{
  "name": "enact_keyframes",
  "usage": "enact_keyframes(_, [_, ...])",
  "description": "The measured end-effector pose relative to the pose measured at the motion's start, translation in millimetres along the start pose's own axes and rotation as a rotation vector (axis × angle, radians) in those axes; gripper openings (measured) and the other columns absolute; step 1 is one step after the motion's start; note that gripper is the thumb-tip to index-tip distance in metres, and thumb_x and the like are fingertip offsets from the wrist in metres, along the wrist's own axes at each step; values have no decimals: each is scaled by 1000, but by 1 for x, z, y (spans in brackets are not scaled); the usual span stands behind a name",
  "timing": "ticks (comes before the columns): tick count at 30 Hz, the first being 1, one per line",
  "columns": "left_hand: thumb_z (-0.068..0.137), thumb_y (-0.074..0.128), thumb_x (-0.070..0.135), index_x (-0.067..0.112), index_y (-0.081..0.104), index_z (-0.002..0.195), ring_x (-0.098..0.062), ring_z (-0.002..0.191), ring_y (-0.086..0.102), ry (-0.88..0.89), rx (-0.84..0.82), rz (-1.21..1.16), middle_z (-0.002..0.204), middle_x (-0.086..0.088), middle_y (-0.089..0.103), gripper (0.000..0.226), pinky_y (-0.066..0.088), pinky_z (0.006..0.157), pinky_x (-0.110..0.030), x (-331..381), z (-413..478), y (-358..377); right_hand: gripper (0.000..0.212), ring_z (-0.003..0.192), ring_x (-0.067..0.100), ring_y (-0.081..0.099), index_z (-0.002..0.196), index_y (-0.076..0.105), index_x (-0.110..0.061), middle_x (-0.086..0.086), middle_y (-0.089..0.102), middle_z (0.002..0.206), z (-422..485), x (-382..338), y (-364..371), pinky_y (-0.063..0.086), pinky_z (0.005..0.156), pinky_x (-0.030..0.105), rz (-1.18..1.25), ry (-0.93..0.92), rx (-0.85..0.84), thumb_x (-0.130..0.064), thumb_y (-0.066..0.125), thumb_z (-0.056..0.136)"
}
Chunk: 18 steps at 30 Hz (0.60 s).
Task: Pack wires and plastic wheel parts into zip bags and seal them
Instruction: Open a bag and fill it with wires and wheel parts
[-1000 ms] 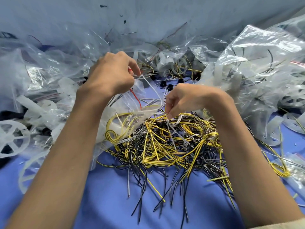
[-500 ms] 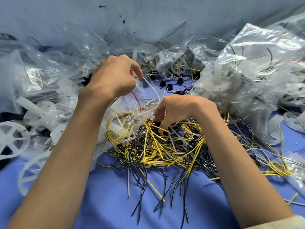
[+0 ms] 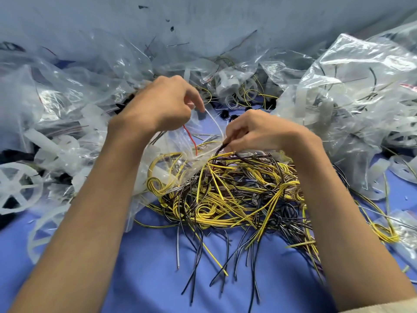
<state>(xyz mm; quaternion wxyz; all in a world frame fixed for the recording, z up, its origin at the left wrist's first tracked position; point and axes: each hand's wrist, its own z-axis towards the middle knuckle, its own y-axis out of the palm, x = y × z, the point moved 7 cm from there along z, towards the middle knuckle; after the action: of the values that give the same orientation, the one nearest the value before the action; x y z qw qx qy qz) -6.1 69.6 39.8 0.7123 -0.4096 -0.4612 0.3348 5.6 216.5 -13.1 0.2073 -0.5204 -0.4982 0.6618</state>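
Observation:
A tangled pile of yellow, black and grey wires (image 3: 237, 195) lies on the blue table (image 3: 146, 279). My left hand (image 3: 158, 107) pinches the open rim of a clear zip bag (image 3: 171, 163) with a red zip line. A coil of yellow wire and a white plastic piece show inside the bag. My right hand (image 3: 259, 132) pinches a few dark wires at the bag's mouth, right above the pile. A white plastic wheel (image 3: 15, 188) lies at the far left.
Filled and crumpled clear bags are heaped at the left (image 3: 56, 98) and at the right (image 3: 361, 98). More white wheel parts (image 3: 230, 86) and small black pieces (image 3: 225, 114) lie at the back. A grey wall rises behind.
My right hand dipped into the wire pile, then rose toward the bag mouth with dark wires pinched. My left hand stayed on the bag rim.

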Motion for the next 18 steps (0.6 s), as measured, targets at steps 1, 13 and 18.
enact_keyframes(1, [77, 41, 1, 38, 71, 83, -16, 91, 55, 5, -2, 17, 111, 1, 66, 48, 45, 84, -26, 1, 0, 0, 15, 54, -7, 50, 71, 63, -31, -11, 62, 67, -2, 0, -2, 37, 54, 8, 4, 2, -8, -23, 69, 83])
enact_keyframes(13, [86, 53, 38, 38, 70, 93, -17, 95, 55, 120, -214, 34, 96, 3, 59, 18, 42, 82, -28, 28, 0, 31, 12, 77, 31, 62, 81, 62, -22, 9, 66, 80, -12, -20, -27, 50, 71, 48, 134, -78, 105, -33, 68, 83])
enact_keyframes(18, [82, 56, 34, 33, 71, 94, -17, 102, 55, 154, -222, -26, 114, 0, 55, 19, 45, 88, -32, 31, -6, 25, 14, 54, 12, 64, 77, 55, -26, -6, 57, 64, -8, -15, -34, 49, 54, 33, 234, -69, 230, -27, 62, 90])
